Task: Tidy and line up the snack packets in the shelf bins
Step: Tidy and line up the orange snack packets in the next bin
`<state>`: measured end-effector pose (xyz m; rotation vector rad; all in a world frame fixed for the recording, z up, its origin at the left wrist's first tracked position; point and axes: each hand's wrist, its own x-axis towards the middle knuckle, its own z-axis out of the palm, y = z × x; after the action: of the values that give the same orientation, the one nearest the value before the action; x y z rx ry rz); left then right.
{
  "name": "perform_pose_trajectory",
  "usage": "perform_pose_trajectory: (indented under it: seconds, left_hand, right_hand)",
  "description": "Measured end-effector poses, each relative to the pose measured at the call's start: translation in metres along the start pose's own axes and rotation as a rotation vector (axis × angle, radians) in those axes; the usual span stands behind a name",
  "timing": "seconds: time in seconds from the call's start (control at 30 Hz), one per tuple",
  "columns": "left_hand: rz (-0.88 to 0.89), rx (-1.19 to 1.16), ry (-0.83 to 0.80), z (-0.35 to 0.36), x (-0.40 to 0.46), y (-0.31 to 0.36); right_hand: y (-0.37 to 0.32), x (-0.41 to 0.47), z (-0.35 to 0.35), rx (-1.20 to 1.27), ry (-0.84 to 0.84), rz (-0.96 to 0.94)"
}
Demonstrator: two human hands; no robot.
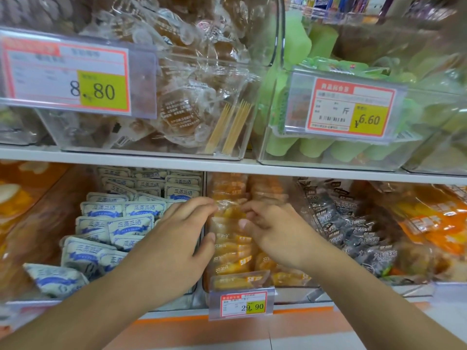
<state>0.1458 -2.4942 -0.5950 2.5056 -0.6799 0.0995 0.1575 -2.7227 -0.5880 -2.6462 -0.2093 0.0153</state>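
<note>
Shop shelving, lower centre of frame: orange snack packets (231,251) in their clear bin, our left hand (177,238) and right hand (275,233) pinching one packet's crinkly top edge — we judge them light, soft, slippery.

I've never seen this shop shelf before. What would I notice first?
Two bare hands meet in the middle: the left hand and right hand pinch a clear packet of orange snacks in the lower bin. Above left hangs a big yellow 8.80 price tag; white-and-blue packets lie left.
</note>
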Motion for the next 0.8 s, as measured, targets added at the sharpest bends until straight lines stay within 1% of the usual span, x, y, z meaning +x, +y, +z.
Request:
perform_pose_trajectory:
  seconds: [0.2,0.33,0.47,0.63,0.7,0.8]
  left_hand:
    - [-0.019,-0.020,-0.017,0.000,0.000,-0.001]
    - [-0.022,-0.023,-0.018,0.000,0.001,-0.001]
    - [-0.024,-0.025,-0.026,0.000,0.002,-0.001]
    - [-0.014,-0.014,-0.042,0.000,0.001,-0.001]
    - [0.002,0.005,-0.066,-0.001,0.000,0.000]
    - [0.023,0.065,-0.163,-0.002,-0.002,0.000]
  right_hand:
    - [-0.005,0.001,0.003,-0.172,-0.113,0.016]
    - [-0.005,-0.001,0.002,-0.167,-0.196,0.015]
    - [-0.007,-0.011,-0.004,-0.071,-0.249,0.051]
    - [-0.015,-0.028,-0.012,-0.024,-0.253,-0.049]
    - [-0.014,-0.031,-0.015,-0.036,-0.257,-0.088]
    - [-0.008,-0.031,-0.017,-0.007,-0.245,-0.114]
